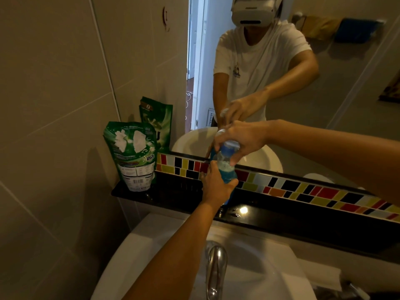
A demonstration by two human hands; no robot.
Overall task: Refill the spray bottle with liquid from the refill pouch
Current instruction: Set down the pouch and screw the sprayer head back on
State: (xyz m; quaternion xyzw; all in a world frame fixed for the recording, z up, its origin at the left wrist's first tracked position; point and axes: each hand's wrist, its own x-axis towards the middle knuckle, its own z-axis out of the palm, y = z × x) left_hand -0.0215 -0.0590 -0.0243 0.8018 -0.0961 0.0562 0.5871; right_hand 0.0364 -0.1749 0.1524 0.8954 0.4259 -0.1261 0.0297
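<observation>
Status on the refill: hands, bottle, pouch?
Left hand grips spray bottle body; right hand on its blue-collared spray head. Refill pouch upright on black ledge, untouched. Nothing blocking.

The spray bottle is clear with blue liquid and a blue collar. The refill pouch is green with white patches and a white label panel. The ledge is glossy black, backed by a tile strip chequered in black, red, yellow, white and orange. The sink is white.
</observation>
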